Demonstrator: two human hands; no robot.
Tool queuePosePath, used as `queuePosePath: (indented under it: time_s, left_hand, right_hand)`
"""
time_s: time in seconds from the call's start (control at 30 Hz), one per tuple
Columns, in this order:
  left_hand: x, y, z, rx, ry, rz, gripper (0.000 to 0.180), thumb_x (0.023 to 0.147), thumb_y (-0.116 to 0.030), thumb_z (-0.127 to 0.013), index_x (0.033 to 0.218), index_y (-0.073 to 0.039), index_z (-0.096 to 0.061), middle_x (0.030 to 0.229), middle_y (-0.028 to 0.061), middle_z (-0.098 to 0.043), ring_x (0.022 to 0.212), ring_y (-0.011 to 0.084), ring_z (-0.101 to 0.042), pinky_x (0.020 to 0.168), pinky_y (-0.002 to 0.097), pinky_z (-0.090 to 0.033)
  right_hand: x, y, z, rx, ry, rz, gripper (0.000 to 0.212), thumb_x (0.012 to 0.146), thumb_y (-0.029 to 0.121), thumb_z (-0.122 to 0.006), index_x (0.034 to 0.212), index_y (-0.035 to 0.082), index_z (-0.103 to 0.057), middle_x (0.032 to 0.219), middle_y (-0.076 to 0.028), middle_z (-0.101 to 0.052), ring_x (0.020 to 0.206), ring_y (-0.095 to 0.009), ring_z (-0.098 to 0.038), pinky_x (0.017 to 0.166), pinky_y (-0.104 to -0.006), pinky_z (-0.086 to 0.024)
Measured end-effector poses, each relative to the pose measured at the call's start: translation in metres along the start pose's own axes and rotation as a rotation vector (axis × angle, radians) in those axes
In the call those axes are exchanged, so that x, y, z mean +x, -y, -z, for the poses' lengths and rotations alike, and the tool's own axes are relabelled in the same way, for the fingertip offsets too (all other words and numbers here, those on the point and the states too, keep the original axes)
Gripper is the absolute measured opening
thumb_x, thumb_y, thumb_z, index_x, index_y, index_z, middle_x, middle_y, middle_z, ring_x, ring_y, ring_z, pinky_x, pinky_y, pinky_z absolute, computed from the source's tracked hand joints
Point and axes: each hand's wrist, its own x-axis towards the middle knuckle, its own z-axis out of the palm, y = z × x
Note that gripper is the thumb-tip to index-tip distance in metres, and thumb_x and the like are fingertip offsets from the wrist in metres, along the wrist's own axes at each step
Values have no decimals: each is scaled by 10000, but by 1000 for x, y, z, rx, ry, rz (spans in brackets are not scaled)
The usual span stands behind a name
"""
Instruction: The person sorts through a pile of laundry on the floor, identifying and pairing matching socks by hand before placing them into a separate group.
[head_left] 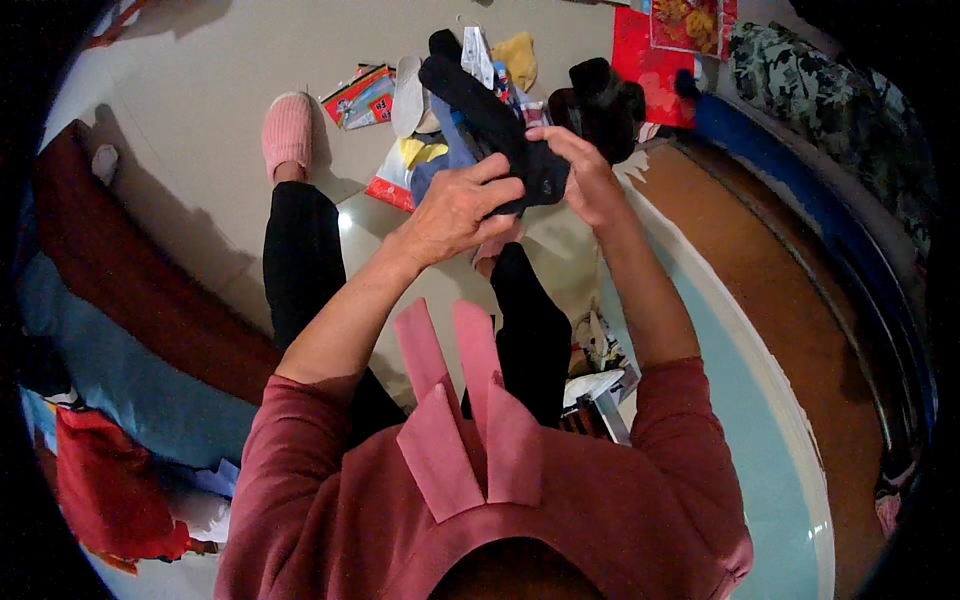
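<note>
Both hands (520,190) gripping a dark sock (495,125) above a cluttered beige floor (200,80), pink slipper (287,133) nearby.

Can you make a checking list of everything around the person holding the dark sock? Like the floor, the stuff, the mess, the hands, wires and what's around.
Surface: pale smooth floor, lit from above, with shadows on it.
Job's things: a dark sock held up in front of the person by both hands.
Clutter: a heap of socks and cloth pieces on the floor beyond the hands; colourful flat packets beside it; another dark bundle to the right.
Hands: left hand and right hand both grip the dark sock.
Cables: nothing seen.
Surroundings: pink slipper on one foot; red and blue fabric at left; round-edged brown table at right.
</note>
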Motion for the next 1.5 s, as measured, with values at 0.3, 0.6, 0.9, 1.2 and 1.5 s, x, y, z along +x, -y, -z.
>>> queuePosePath:
  time_s: [0.3, 0.6, 0.9, 1.2, 1.5]
  left_hand:
    - [-2, 5, -13, 161, 229, -66, 273, 680, -151, -694, 898, -87, -541, 871, 91, -526, 827, 274, -616, 638, 393, -517]
    - [3, 0, -7, -15, 239, 239, 561, 800, -177, -669, 1291, -153, -398, 894, 171, -633, 782, 400, -625, 645, 463, -503]
    - [-4, 21, -19, -30, 176, 239, 206, 776, -30, -626, 977, -74, -610, 857, 148, -659, 750, 364, -639, 691, 435, -509]
    - [-10, 34, -17, -269, 153, 667, 228, 856, -225, -656, 945, -15, -636, 706, 117, -649, 623, 212, -640, 590, 375, -486]
    - [4, 31, 17, -1407, -229, 1220, 418, 808, -278, -749, 1106, -28, -597, 997, 83, -669, 851, 176, -670, 730, 306, -562]
  right_hand:
    - [12, -12, -26, -1315, -267, 446, 621, 794, 442, -678, 1157, -49, -564, 1073, -196, -617, 1051, -317, -595, 874, -373, -464]
    - [21, -45, -2, 271, -287, 73, 208, 907, 150, -565, 1071, 25, -591, 1039, -39, -599, 958, -160, -573, 852, -328, -455]
    - [27, -32, 4, 393, -584, 195, 326, 877, 111, -599, 1178, 4, -534, 1148, -64, -576, 1102, -188, -526, 1022, -331, -358]
    - [4, -41, 19, -256, -275, 372, 515, 785, -31, -441, 1299, 4, -447, 1249, -97, -535, 1155, -183, -505, 1019, -312, -367]
    - [4, -29, -45, -122, 110, 139, 570, 721, -75, -391, 1280, 27, -436, 1186, -77, -541, 1190, -185, -497, 1007, -308, -382]
